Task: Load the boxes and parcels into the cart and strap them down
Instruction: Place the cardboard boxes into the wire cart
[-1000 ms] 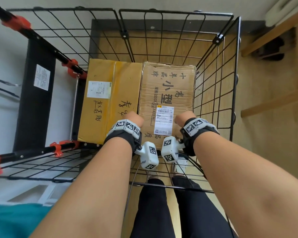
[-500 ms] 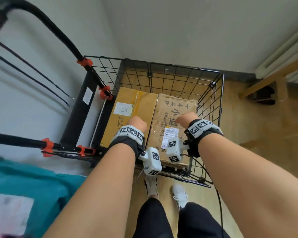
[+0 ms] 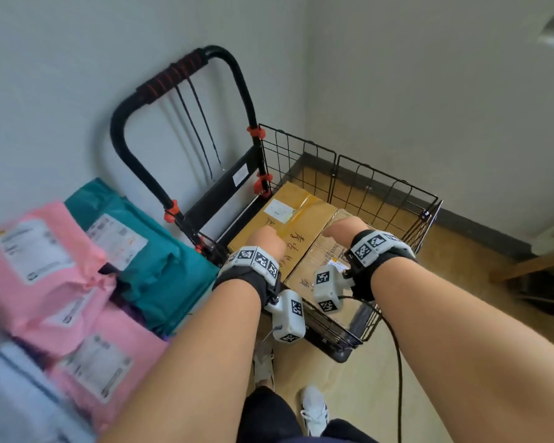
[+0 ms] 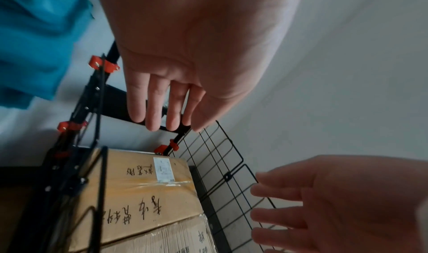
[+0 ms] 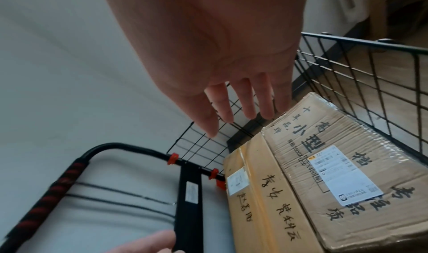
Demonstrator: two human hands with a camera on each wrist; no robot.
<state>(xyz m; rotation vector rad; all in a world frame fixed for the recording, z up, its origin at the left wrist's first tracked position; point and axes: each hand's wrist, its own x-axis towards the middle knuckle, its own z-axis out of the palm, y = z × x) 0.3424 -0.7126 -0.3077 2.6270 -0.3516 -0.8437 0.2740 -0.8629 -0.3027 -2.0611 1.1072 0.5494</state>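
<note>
Two cardboard boxes lie side by side in the black wire cart (image 3: 384,190): a yellow-brown box (image 3: 288,222) nearer the handle and a paler taped box (image 5: 342,180) beside it. My left hand (image 3: 266,238) hovers above the yellow box, fingers (image 4: 155,108) straight and holding nothing. My right hand (image 3: 343,227) hovers over the paler box, fingers (image 5: 243,105) spread and empty. Pink parcels (image 3: 45,266) and a teal parcel (image 3: 141,251) lie stacked at my left, outside the cart.
The cart's black handle (image 3: 173,81) with red wrapping leans by the grey wall, thin black cords (image 3: 202,135) hanging from it. A wooden frame (image 3: 531,270) stands at the right on the wood floor. My legs and white shoes (image 3: 314,407) are below.
Both hands have lifted off the boxes and drawn back. My head has risen and turned left, bringing the handle and the pink and teal parcels into view.
</note>
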